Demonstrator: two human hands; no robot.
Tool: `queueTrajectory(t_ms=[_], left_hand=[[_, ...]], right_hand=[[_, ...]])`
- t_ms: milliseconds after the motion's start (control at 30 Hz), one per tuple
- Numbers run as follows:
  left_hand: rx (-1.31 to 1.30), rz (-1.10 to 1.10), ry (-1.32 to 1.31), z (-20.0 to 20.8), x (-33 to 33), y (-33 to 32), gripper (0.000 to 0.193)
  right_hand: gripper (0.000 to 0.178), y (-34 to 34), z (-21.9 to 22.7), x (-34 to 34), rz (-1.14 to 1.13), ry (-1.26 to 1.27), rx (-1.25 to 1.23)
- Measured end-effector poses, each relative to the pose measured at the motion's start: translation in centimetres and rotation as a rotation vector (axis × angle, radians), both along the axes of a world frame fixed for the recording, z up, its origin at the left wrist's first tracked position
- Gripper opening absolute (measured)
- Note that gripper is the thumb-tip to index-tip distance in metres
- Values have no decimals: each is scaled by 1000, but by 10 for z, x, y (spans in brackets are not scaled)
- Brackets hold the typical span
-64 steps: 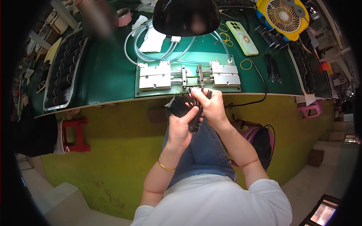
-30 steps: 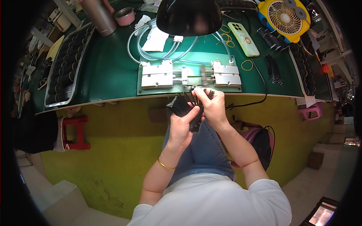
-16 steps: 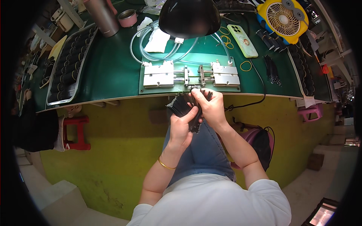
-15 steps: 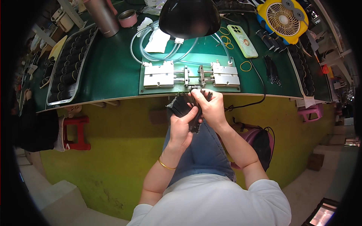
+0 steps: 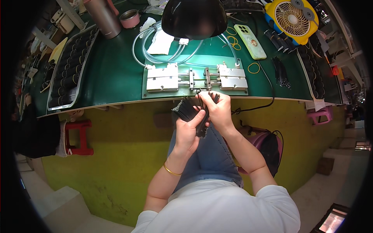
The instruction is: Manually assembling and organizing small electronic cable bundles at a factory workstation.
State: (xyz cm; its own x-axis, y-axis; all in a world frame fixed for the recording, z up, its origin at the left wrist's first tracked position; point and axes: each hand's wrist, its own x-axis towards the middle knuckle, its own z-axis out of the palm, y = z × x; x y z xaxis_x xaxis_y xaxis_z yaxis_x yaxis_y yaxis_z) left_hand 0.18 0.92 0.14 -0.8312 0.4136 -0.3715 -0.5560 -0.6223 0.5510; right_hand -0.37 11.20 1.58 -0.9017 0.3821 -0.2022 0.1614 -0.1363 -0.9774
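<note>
The left hand [image 5: 188, 134] is closed round a fanned bundle of thin black cords [image 5: 185, 111], which is held just off the near edge of the green workbench [image 5: 112, 75]; the right hand [image 5: 220, 110] is drawn narrow at the bundle's far right side, thumb and forefinger pinched on cord, though whether on one strand or several cannot be told; the pinch is near the two upright metal bars [image 5: 207, 79] between the left silver cylinder [image 5: 162, 80] and the right silver cylinder [image 5: 232, 79]; a firm but uncrushing left grip would probably serve best, leaving the fan spread so single cords part cleanly; the right pinch seems best set close to a tip, end straight, fingers clear of the bars, which look able to close.
</note>
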Motion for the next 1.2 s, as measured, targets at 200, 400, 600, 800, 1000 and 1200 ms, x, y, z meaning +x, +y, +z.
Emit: queueTrajectory(t_ms=[200, 400, 600, 800, 1000, 1200], left_hand=[[4, -18, 18, -1, -1, 0, 6], [18, -1, 1, -1, -2, 2, 5], [40, -16, -24, 0, -1, -1, 5], [21, -36, 14, -3, 1, -2, 5], [6, -7, 5, -2, -1, 0, 8], [9, -5, 2, -4, -2, 1, 9]], right_hand=[[20, 0, 1, -1, -4, 17, -44], [20, 1, -1, -2, -22, -11, -80], [19, 0, 4, 3, 58, 7, -5], [19, -5, 9, 3, 23, 46, -13], [19, -2, 1, -1, -1, 88, -23], [20, 2, 5, -2, 16, 28, -80]])
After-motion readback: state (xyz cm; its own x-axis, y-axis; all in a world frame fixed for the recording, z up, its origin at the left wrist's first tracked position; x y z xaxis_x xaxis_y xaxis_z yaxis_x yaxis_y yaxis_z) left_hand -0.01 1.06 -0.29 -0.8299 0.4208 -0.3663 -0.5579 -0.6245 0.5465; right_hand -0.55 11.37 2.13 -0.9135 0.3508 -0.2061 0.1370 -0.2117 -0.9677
